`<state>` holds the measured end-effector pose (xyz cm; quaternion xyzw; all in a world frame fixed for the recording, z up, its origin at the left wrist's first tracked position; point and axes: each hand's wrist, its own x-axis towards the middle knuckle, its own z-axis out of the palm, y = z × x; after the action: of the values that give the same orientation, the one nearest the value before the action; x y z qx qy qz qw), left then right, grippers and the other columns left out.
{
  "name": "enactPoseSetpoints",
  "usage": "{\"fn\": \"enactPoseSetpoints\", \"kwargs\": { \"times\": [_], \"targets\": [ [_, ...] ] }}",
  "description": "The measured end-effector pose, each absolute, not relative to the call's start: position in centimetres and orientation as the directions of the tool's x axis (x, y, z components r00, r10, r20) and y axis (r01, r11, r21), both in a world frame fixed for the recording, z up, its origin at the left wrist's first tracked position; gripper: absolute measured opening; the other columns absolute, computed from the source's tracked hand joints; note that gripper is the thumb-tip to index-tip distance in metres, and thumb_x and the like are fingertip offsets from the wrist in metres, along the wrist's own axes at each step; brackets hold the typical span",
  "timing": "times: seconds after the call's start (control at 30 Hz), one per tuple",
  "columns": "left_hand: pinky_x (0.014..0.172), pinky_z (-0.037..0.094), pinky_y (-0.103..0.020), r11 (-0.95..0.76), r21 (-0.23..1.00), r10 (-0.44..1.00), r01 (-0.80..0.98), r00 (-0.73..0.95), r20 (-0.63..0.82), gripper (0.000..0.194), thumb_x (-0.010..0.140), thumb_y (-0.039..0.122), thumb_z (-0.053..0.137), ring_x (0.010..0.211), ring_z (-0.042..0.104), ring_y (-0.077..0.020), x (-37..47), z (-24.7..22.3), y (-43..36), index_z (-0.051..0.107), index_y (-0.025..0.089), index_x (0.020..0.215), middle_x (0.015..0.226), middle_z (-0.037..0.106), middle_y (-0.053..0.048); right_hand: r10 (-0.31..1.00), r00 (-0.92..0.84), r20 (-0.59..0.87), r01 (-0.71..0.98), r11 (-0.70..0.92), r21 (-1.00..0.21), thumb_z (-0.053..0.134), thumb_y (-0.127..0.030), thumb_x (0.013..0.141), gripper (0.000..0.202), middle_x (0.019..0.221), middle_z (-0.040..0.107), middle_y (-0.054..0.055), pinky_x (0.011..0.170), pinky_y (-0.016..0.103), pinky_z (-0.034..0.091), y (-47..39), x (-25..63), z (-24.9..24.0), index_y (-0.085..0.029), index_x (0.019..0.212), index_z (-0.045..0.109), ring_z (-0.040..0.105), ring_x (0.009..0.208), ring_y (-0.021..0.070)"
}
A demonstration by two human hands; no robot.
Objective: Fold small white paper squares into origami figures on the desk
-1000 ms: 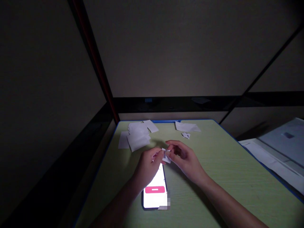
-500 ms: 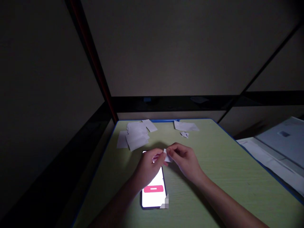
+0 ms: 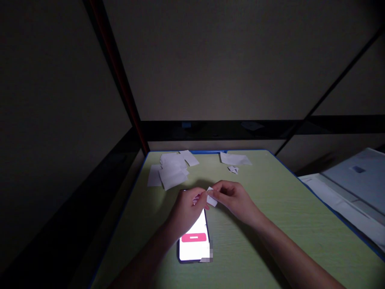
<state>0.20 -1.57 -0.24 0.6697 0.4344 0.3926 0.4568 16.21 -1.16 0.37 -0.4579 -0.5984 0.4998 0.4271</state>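
Observation:
Both my hands pinch one small folded piece of white paper (image 3: 211, 198) above the table. My left hand (image 3: 186, 210) grips its left edge with fingertips, and my right hand (image 3: 233, 200) grips its right side. Under my left hand a phone (image 3: 194, 243) lies flat with a lit white screen and a pink bar. The paper's exact shape is hard to make out in the dim light.
A green table with a blue rim (image 3: 285, 224) holds a loose pile of white paper slips (image 3: 172, 170) at the back left, another sheet (image 3: 234, 159) and a small folded scrap (image 3: 233, 169) at the back. White sheets (image 3: 349, 188) lie to the right.
My hands have drawn slightly closer together on the paper and shifted a little toward me. The view has drifted slightly, and the rest has stayed put.

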Motion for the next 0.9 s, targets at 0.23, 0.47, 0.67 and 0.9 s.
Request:
{"fn": "enactPoseSetpoints", "kwargs": {
  "times": [0.23, 0.47, 0.67, 0.9],
  "targets": [
    [0.053, 0.039, -0.021, -0.183, 0.964, 0.939, 0.193, 0.324, 0.113, 0.028, 0.084, 0.028, 0.043, 0.056, 0.057, -0.0127, 0.17, -0.55, -1.39, 0.063, 0.015, 0.069, 0.060, 0.064, -0.002, 0.977, -0.207, 0.059, 0.156, 0.093, -0.983, 0.060, -0.042, 0.075, 0.029, 0.058, 0.056, -0.001, 0.050, 0.023, 0.037, -1.21, 16.07, 0.40, -0.014, 0.066, 0.062, 0.047, 0.053, 0.0100],
    [0.056, 0.041, -0.022, -0.182, 0.967, 0.938, 0.180, 0.327, 0.116, 0.026, 0.084, 0.030, 0.045, 0.057, 0.057, -0.0129, 0.22, -0.27, -1.39, 0.062, 0.014, 0.071, 0.059, 0.062, -0.002, 0.986, -0.154, 0.058, 0.122, 0.077, -0.990, 0.061, -0.045, 0.073, 0.033, 0.057, 0.058, 0.000, 0.050, 0.023, 0.038, -1.16, 15.89, 0.16, -0.013, 0.066, 0.063, 0.048, 0.052, 0.0105],
    [0.058, 0.043, -0.023, -0.139, 0.980, 0.934, 0.139, 0.349, 0.083, 0.017, 0.079, 0.026, 0.053, 0.062, 0.059, -0.0141, 0.45, 0.13, -1.45, 0.062, 0.013, 0.071, 0.064, 0.063, -0.003, 0.989, -0.130, 0.077, 0.127, 0.093, -0.988, 0.058, -0.045, 0.076, 0.033, 0.055, 0.055, -0.001, 0.049, 0.023, 0.035, -1.36, 15.67, -0.13, -0.013, 0.065, 0.062, 0.046, 0.051, 0.0108],
    [0.056, 0.043, -0.023, -0.035, 0.997, 0.945, 0.071, 0.328, 0.010, 0.011, 0.074, 0.023, 0.057, 0.061, 0.059, -0.0135, 0.63, 0.25, -1.47, 0.061, 0.013, 0.071, 0.063, 0.063, -0.002, 0.995, -0.055, 0.086, 0.156, 0.094, -0.983, 0.059, -0.042, 0.076, 0.031, 0.055, 0.053, -0.001, 0.048, 0.023, 0.032, -1.77, 15.28, 0.08, -0.013, 0.064, 0.060, 0.043, 0.051, 0.0104]
  ]
}}
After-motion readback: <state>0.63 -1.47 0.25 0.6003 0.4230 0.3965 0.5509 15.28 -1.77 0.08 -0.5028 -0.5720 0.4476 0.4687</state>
